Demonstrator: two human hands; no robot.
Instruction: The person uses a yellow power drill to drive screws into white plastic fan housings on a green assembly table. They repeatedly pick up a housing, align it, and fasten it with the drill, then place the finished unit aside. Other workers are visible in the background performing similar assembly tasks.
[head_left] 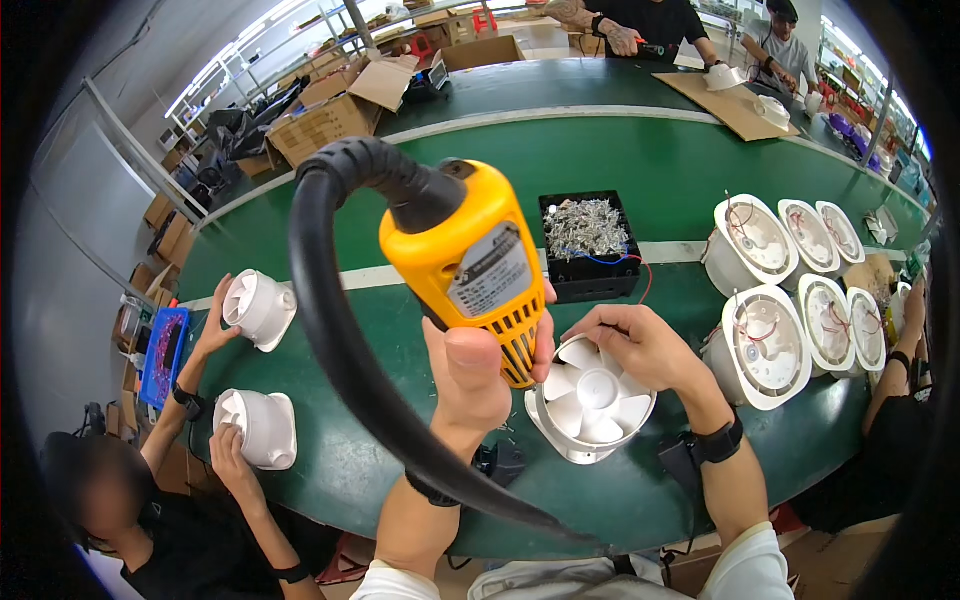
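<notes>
My left hand (pixel 468 378) is wrapped round a yellow electric screwdriver (pixel 415 245) with a thick black cable curving from its top. The tool's working end is hidden behind its body and my fingers. Below and to the right, a white fan housing (pixel 570 440) stands on the table, its several blades facing up. Curled over the far rim of that housing is my right hand (pixel 645 348), thumb and fingers closed against it. Whether a small part is pinched there too cannot be made out.
Beyond the housing sits a black box (pixel 600 290) heaped with screws (pixel 588 228). Several white housings with wires (pixel 757 345) stand at the right. On the left, a co-worker's hands touch two fan housings (pixel 268 425). More people work across the green table (pixel 450 160).
</notes>
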